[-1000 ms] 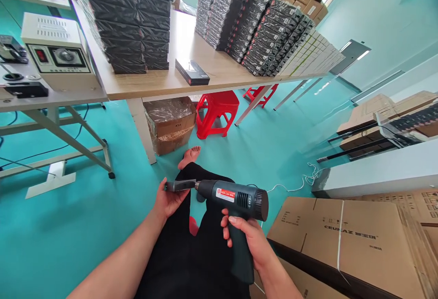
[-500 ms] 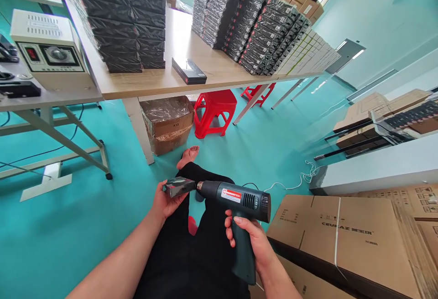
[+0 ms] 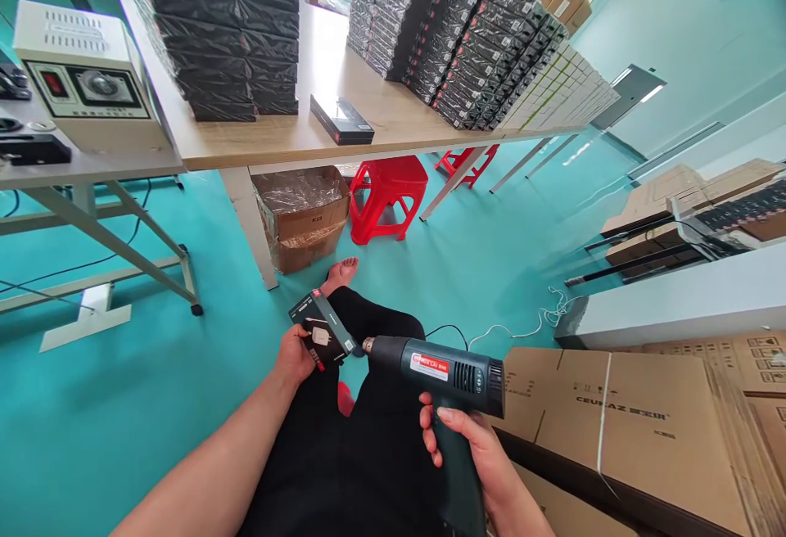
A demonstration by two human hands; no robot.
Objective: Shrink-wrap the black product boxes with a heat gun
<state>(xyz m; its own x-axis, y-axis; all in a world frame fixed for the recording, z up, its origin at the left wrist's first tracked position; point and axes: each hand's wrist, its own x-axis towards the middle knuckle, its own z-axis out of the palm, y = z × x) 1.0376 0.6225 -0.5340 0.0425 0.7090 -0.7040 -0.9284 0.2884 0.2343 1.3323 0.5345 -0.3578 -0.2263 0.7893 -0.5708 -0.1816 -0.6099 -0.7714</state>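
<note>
My left hand (image 3: pixel 295 354) is closed on a small black retail box (image 3: pixel 322 328), its printed face with a white charger picture turned up toward me. The box is tilted, over my lap. My right hand (image 3: pixel 460 439) is wrapped round the handle of a dark green heat gun (image 3: pixel 451 373) with a red and white label. The gun's metal nozzle (image 3: pixel 368 345) points left at the box's right corner, very close to it; whether they touch I cannot tell.
A wooden table (image 3: pixel 246 144) bears tall stacks of wrapped black boxes (image 3: pixel 214 38) and one single black box (image 3: pixel 341 119). Below are an open carton (image 3: pixel 307 230) and a red stool (image 3: pixel 390 193). Large cartons (image 3: pixel 614 406) stand at my right. A control unit (image 3: pixel 86 78) sits far left.
My left hand has turned the box so its broad printed face shows instead of its edge. The heat gun has shifted slightly right and down in my right hand.
</note>
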